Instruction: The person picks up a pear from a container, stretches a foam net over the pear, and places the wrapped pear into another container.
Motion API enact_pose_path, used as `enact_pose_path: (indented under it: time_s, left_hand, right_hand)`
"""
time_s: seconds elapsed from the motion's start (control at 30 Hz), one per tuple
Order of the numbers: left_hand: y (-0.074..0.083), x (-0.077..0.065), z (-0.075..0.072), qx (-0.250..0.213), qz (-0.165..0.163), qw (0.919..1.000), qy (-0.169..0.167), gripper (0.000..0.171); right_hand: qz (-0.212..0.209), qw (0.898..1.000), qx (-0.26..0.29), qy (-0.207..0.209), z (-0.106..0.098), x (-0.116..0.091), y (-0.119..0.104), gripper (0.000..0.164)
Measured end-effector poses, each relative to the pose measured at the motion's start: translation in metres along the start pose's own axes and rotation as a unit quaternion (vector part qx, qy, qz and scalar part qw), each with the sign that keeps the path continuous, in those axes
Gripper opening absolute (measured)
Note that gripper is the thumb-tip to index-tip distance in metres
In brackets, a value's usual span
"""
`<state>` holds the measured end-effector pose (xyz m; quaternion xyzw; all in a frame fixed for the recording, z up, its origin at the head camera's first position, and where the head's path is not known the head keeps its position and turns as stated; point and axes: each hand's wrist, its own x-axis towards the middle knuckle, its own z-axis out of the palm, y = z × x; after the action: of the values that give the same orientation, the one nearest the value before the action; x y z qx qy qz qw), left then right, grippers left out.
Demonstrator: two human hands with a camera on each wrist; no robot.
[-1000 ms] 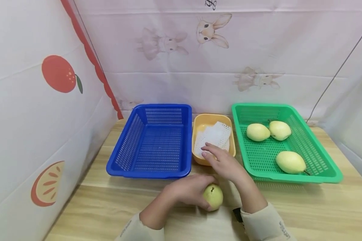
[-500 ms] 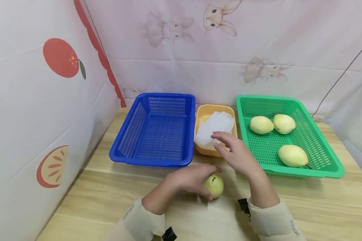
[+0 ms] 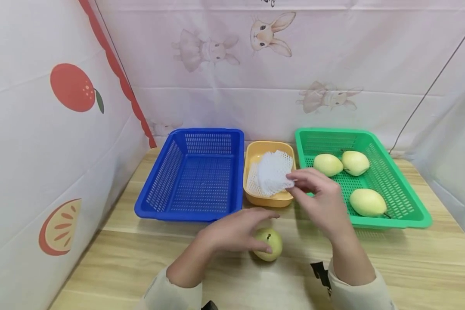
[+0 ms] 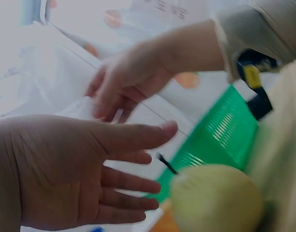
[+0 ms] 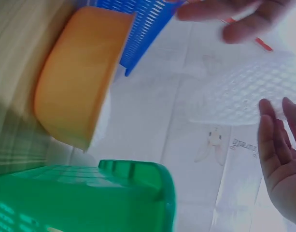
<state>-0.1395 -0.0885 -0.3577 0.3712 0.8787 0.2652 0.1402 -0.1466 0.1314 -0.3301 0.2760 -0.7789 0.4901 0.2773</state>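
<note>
My right hand [image 3: 325, 200] pinches the near end of a white foam fruit net [image 3: 274, 170] between thumb and fingertips. In the right wrist view the net [image 5: 244, 89] hangs raised above the orange-yellow bin [image 5: 80, 72]. More white netting [image 3: 252, 180] lies inside that bin. My left hand [image 3: 234, 230] hovers by a yellow-green pear [image 3: 276, 242] on the table, its thumb crossing the pear in the head view. From the left wrist, the fingers [image 4: 131, 182] look straight and apart from the pear [image 4: 218, 200], whose stem points up.
A blue basket [image 3: 190, 215] with nothing in it stands left of the bin. On the right, a green basket [image 3: 395, 221] holds 3 pears, one of them a pear [image 3: 368, 202] near its front. Printed cloth walls [image 3: 224, 107] close off the back and sides.
My right hand has taken hold of a foam net and lifted its near end. The left hand has loosened from the pear, its fingers spreading away; the pear stays on the table.
</note>
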Motion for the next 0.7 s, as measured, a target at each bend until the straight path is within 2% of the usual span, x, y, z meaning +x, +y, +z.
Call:
enact_pose_path:
  time_s: [0.1, 0.17, 0.27, 0.33, 0.4, 0.5, 0.6, 0.7]
  left_hand:
    - [0.005, -0.008, -0.010, -0.023, 0.027, 0.9970, 0.068, 0.043]
    - [0.007, -0.013, -0.016, -0.043, 0.043, 0.9886, 0.138, 0.027]
    - [0.008, -0.016, -0.021, -0.071, 0.048, 0.9674, 0.239, 0.029]
    - [0.010, -0.016, -0.022, -0.089, 0.043, 0.9561, 0.276, 0.036]
    - [0.011, -0.015, -0.021, -0.107, 0.037, 0.9511, 0.287, 0.045]
    - [0.015, -0.013, -0.020, -0.138, 0.034, 0.9511, 0.274, 0.058]
    - [0.017, -0.012, -0.018, -0.168, 0.031, 0.9496, 0.263, 0.054]
    - [0.017, -0.013, -0.017, -0.192, 0.034, 0.9437, 0.267, 0.045]
  right_hand:
    - [0.010, 0.999, 0.043, 0.013, -0.006, -0.003, -0.006, 0.027]
    - [0.028, 0.996, 0.088, 0.016, -0.009, -0.004, -0.010, 0.026]
    - [0.055, 0.986, 0.155, 0.017, -0.012, -0.007, -0.013, 0.024]
    - [0.073, 0.978, 0.194, 0.009, -0.014, -0.008, -0.015, 0.022]
    - [0.085, 0.970, 0.226, -0.006, -0.015, -0.009, -0.018, 0.022]
    - [0.101, 0.959, 0.262, -0.037, -0.017, -0.011, -0.022, 0.023]
    - [0.117, 0.948, 0.284, -0.079, -0.020, -0.012, -0.025, 0.026]
    - [0.125, 0.937, 0.304, -0.116, -0.022, -0.014, -0.026, 0.028]
